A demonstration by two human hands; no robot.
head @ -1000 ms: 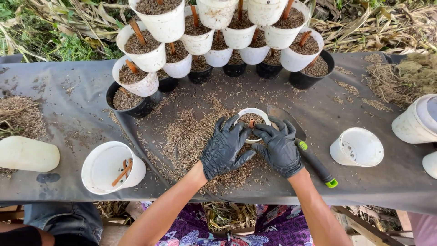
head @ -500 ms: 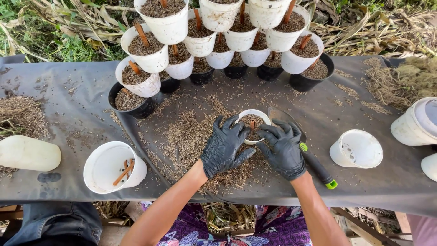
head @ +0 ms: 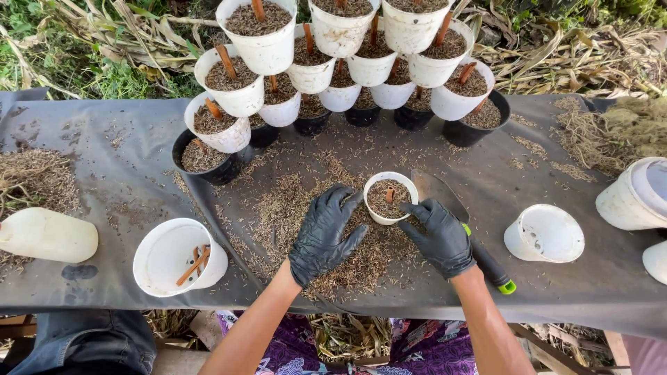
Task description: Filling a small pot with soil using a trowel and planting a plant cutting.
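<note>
While both gloved hands were pressed over the pot a second ago, they now sit lower and wider. The left hand (head: 324, 235) lies flat and spread on the loose husk (head: 292, 208) beside the small white pot (head: 391, 197), fingertips touching its wall, grasping nothing. The right hand (head: 439, 236) cups the pot's near right side with curled fingers, a light hold rather than a clench. The pot stands upright on the dark sheet (head: 125, 180), filled, a brown stick (head: 389, 195) upright in it; filling looks complete. Just behind the right hand lies a trowel (head: 445, 198) with its green-tipped handle. Further left, a white bucket (head: 177, 257) holds spare sticks. Beyond, filled pots (head: 260, 35) stand stacked in rows.
</note>
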